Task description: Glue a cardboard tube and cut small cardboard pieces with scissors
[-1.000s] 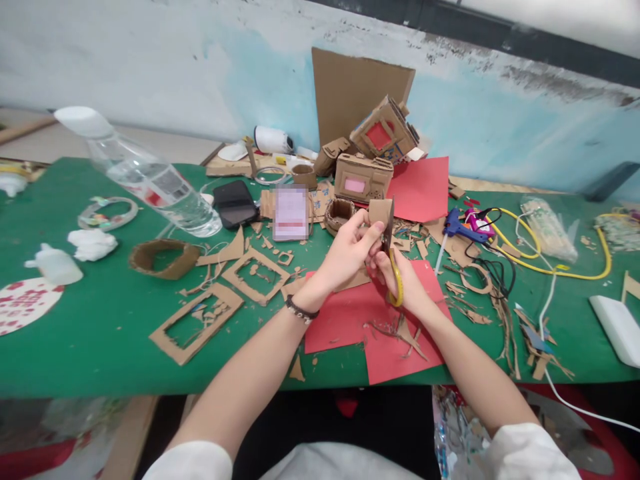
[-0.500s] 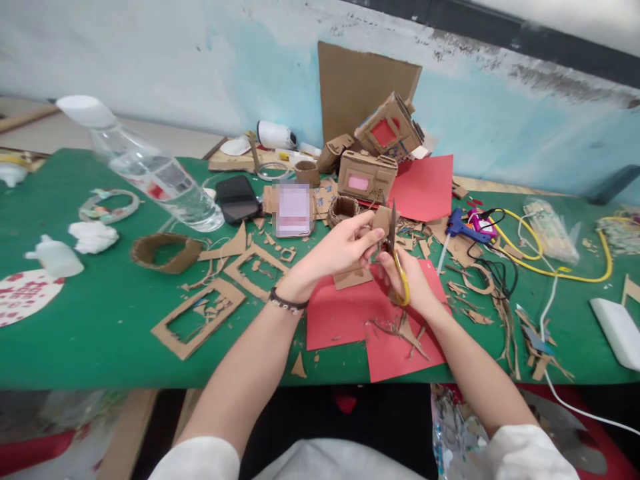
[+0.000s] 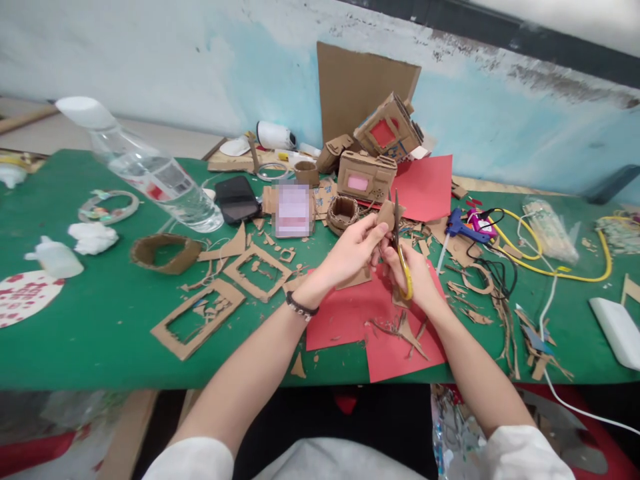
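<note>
Between the thumb and fingers of my left hand (image 3: 359, 243) is a small piece of cardboard (image 3: 387, 213). My right hand (image 3: 411, 272) is closed around the yellow handles of a pair of scissors (image 3: 405, 270), blades pointing up along the right side of the cardboard piece. Whether the blades touch the piece I cannot tell. Below both hands lie sheets of red paper (image 3: 336, 320) with cardboard offcuts (image 3: 407, 333) on them. A cardboard toy camera (image 3: 367, 177) with a pink window stands just beyond my hands.
A glue gun (image 3: 467, 227) with cords lies to the right. Leftward are a tilted-looking water bottle (image 3: 160, 173), a black phone (image 3: 237, 200), cardboard frames (image 3: 200, 320) and a cardboard ring (image 3: 165, 253). Another cardboard camera (image 3: 389, 127) leans at the back near a cardboard sheet (image 3: 365, 87).
My left hand has shifted slightly right with the cardboard piece, its wrist turning a little. The scissors have moved slightly right and up with my right hand.
</note>
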A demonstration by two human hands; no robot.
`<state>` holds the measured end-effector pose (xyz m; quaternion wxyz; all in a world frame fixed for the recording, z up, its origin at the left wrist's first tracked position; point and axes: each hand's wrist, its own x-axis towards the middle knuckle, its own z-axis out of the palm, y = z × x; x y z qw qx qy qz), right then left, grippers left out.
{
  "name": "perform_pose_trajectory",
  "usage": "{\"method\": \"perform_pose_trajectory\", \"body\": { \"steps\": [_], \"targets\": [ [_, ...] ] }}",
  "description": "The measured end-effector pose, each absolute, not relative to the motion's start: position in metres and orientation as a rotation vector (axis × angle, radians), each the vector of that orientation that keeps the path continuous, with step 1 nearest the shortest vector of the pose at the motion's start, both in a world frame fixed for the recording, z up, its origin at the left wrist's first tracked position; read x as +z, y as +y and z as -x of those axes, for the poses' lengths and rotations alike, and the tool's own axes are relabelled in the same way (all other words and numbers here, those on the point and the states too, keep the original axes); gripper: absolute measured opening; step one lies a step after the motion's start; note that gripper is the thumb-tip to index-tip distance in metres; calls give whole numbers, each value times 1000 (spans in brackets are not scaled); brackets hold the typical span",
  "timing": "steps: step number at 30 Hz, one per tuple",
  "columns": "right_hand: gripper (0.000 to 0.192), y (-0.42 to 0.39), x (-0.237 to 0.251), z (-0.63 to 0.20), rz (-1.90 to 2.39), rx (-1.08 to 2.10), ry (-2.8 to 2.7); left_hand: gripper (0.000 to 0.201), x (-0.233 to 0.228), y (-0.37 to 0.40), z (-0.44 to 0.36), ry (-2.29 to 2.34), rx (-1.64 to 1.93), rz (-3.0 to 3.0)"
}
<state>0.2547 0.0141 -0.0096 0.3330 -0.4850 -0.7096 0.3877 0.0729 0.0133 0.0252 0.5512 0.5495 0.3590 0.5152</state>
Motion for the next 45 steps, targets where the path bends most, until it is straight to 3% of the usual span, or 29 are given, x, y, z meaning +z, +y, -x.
{"method": "perform_pose_trajectory", "body": {
  "steps": [13,24,31,35,40,45],
  "targets": [
    [54,12,-3,-257,1271,798,-2072,40,45,7,-18,969,885,-1610],
    [52,12,-3,-257,1245,1003,-1921,44,31,12,-61,889,1132,-1437],
    [46,14,-7,-260,1263,843,-2102,37,48,4,-21,979,848,-1653],
    [57,14,-9,-256,1338,704,-2068,40,48,7,-19,959,892,-1614],
    [64,11,-10,-253,1364,964,-1867,47,35,20,-33,914,1121,-1302],
    [56,16,-16,-256,1172,1158,-1696,43,34,19,-39,921,1115,-1274]
  ]
}}
